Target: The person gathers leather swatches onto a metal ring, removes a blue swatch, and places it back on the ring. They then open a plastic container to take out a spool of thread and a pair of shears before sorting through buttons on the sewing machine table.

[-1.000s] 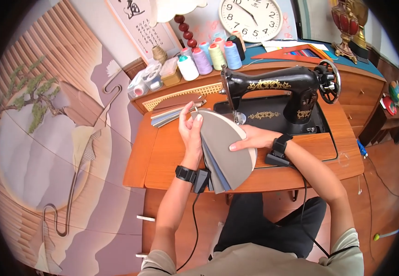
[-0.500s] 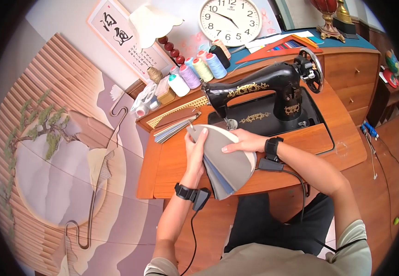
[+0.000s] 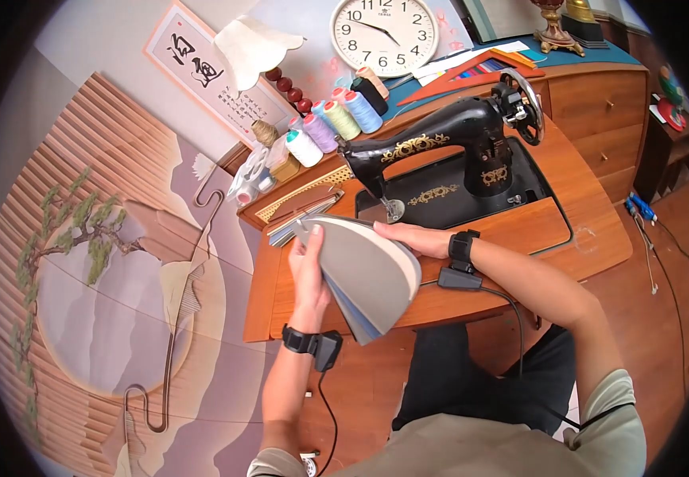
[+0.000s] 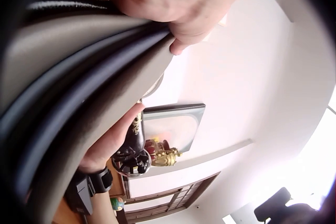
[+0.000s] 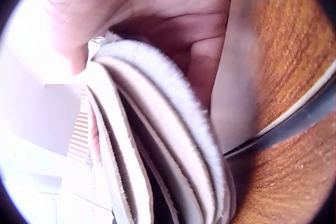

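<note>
A bundle of grey, blue and cream leather swatches (image 3: 364,270) is fanned out above the front of the sewing table. My left hand (image 3: 306,266) grips its narrow upper end, thumb on top of the grey swatch, beside a small metal ring. From the right, my right hand (image 3: 416,238) pinches the bundle's upper edge. In the right wrist view the fuzzy edges of several swatches (image 5: 163,82) splay apart under that hand's thumb and fingers. Seen from the left wrist, grey and dark blue layers (image 4: 79,77) hang from the left hand.
Behind the hands stands a black sewing machine (image 3: 440,143) on the wooden table (image 3: 511,254). A second swatch bundle (image 3: 282,235) lies at the table's left. Thread cones (image 3: 340,119) line the back shelf, near a lamp (image 3: 253,52) and clock (image 3: 384,36). A decorated screen (image 3: 114,302) stands left.
The head view has shifted, so the scene sits differently. The swatch bundle has moved left and turned slightly, and my right hand has slid from its face to its upper edge.
</note>
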`<state>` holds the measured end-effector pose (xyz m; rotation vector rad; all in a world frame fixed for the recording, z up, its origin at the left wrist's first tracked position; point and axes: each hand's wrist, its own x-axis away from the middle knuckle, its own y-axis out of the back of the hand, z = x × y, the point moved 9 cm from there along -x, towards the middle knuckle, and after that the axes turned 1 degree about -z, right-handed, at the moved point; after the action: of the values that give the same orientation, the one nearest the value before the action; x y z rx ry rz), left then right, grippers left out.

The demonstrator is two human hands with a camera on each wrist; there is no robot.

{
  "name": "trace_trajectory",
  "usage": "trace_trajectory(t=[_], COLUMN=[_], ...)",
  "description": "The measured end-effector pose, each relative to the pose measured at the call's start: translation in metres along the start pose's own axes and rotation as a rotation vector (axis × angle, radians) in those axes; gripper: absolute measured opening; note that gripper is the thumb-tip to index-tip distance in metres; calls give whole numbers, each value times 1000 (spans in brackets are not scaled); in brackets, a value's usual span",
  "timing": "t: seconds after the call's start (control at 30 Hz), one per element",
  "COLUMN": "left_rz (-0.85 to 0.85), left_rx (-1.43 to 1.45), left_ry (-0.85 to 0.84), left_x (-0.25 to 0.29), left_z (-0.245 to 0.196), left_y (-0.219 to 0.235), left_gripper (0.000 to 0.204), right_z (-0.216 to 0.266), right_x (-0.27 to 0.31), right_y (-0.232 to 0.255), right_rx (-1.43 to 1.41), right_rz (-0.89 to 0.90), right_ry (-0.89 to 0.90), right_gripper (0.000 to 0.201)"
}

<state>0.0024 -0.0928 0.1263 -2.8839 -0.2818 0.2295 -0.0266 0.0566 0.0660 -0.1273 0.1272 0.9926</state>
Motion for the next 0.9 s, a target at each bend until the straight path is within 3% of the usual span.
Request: trace_trajectory(t=[0.07, 0.17, 0.27, 0.37, 0.5, 0.6, 0.63, 0.67, 0.77, 0.8, 0.9], left_rz=[-18, -102, -141, -241, -326, -404, -442, -442, -490, -498, -614], left_rx=[-29, -46, 202, 303, 91, 36, -1, -1, 350, 348, 494], left_ry=[-93, -222, -109, -132, -334, -349, -355, -355, -240, -240, -378], left_x=[-1, -13, -31, -34, -40, -49, -58, -60, -58, -55, -36], left_z=[-25, -56, -67, -85, -120, -135, -134, -137, -121, -117, -105], left_y=[9, 44, 83, 109, 145, 173, 193, 198, 221, 227, 230], left_gripper=[30, 29, 28, 27, 21, 19, 32, 32, 37, 37, 36], right_z=[-4, -18, -23, -22, -21, -24, -26, -25, -26, -27, -26], right_x=[3, -1, -1, 1, 2, 0, -1, -1, -1, -1, -1], right_y=[-7, 0, -1, -1, -1, -2, -1, 0, -3, -2, -2], right_rx=[-166, -69, -28, 13, 22, 38, 46, 46, 51, 68, 84], right_rz=[39, 33, 16, 3, 11, 15, 13, 13, 37, 28, 22], right_ry=[-109, -174, -209, -215, -222, -228, -235, -235, -235, -244, -260], right_gripper=[86, 83, 79, 76, 69, 64, 61, 61, 58, 55, 50])
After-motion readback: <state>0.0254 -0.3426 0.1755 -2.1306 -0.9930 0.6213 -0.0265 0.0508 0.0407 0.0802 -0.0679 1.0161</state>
